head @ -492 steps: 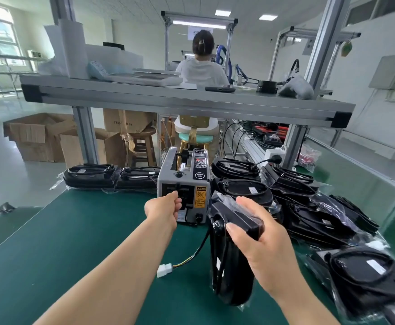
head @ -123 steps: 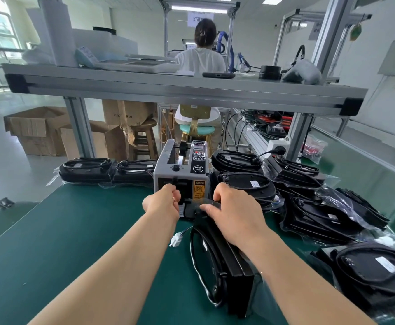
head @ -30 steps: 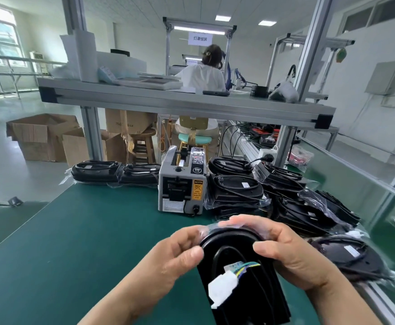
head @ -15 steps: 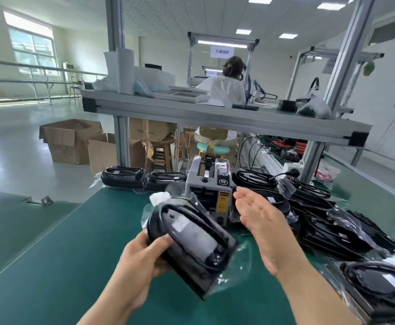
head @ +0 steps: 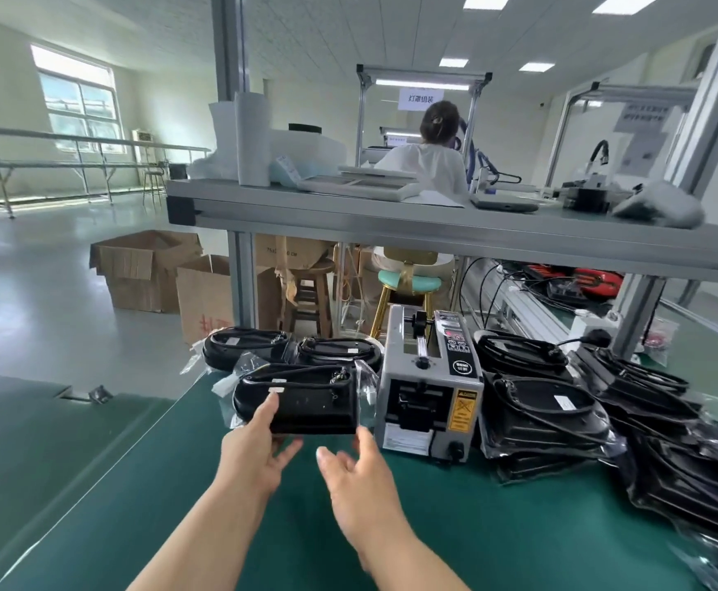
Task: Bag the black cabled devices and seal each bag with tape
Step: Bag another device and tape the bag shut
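Left grip (head: 259, 452) and right grip (head: 359, 469) are outstretched, fingers apparently loose.

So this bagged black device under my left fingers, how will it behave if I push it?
The bagged device probably slides as one stiff block, since its housing looks rigid. Its loose, glossy clear bag may slip under fingers. It sits low and wide on the green mat, so tipping seems unlikely.

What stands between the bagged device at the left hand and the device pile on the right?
The grey tape dispenser stands there, upright, as the head view shows.
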The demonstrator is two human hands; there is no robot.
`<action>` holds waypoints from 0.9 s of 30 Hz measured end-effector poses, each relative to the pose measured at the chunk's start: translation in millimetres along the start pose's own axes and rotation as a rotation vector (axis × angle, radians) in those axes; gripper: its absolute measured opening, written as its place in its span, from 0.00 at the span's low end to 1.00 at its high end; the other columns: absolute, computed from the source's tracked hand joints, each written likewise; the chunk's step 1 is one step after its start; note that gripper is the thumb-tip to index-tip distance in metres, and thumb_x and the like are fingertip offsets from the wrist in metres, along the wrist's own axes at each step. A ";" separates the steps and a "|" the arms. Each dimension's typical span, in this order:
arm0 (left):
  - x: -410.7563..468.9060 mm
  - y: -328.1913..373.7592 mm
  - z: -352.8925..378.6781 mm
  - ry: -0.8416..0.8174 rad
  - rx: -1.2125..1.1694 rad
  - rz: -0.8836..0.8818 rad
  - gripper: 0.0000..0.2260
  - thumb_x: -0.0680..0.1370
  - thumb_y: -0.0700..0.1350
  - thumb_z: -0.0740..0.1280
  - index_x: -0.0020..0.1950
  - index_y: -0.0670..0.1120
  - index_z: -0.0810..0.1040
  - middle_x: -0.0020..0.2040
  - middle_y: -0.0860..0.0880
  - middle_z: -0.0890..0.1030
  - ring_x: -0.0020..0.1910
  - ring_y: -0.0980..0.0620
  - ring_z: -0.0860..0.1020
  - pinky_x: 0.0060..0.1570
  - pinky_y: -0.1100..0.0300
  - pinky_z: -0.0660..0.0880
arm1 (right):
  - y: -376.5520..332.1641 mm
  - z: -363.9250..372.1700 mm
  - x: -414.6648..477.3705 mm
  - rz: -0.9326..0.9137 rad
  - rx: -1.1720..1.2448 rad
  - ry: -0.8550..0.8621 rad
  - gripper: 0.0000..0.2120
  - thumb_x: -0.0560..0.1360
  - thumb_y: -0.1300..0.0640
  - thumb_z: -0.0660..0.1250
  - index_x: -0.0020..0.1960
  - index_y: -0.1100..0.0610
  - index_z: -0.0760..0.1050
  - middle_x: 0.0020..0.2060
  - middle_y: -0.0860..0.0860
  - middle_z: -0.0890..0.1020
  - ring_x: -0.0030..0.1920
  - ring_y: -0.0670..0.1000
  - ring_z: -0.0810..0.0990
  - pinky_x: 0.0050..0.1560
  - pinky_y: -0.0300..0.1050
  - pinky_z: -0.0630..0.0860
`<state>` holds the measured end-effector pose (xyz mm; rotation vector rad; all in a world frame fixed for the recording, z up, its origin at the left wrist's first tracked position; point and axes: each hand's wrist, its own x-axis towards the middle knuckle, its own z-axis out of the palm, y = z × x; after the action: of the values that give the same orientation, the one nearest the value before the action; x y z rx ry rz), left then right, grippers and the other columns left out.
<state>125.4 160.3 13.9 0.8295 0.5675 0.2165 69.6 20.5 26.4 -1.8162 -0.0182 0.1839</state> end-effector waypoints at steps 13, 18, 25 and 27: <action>48.8 -8.5 16.9 0.057 0.242 0.108 0.29 0.75 0.43 0.75 0.72 0.42 0.66 0.67 0.40 0.75 0.54 0.42 0.80 0.53 0.47 0.81 | 10.7 17.8 41.5 -0.023 -0.134 0.176 0.36 0.80 0.55 0.64 0.81 0.55 0.48 0.80 0.51 0.52 0.80 0.50 0.52 0.77 0.45 0.54; 55.7 -17.7 18.3 0.070 0.252 0.089 0.22 0.76 0.43 0.74 0.66 0.45 0.70 0.61 0.42 0.79 0.57 0.39 0.81 0.45 0.51 0.81 | 9.9 22.5 41.7 -0.002 -0.178 0.152 0.36 0.81 0.57 0.62 0.81 0.56 0.46 0.81 0.49 0.45 0.81 0.48 0.45 0.76 0.40 0.47; 61.3 -12.4 17.1 0.161 0.639 0.097 0.23 0.75 0.52 0.74 0.62 0.42 0.72 0.45 0.41 0.83 0.35 0.44 0.83 0.46 0.49 0.83 | 1.8 16.6 43.9 0.025 -0.241 0.104 0.36 0.80 0.57 0.62 0.81 0.59 0.46 0.81 0.53 0.44 0.81 0.50 0.46 0.76 0.38 0.46; 57.8 -9.8 17.1 0.213 0.794 0.119 0.24 0.74 0.56 0.73 0.60 0.40 0.72 0.40 0.40 0.82 0.29 0.44 0.81 0.42 0.50 0.83 | 1.4 8.4 43.8 0.042 -0.255 0.069 0.34 0.80 0.56 0.61 0.81 0.60 0.48 0.81 0.53 0.45 0.81 0.51 0.48 0.75 0.38 0.50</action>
<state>182.6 165.7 -6.8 1.6256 0.8204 0.1878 111.6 33.0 18.0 -2.0776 0.0473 0.1537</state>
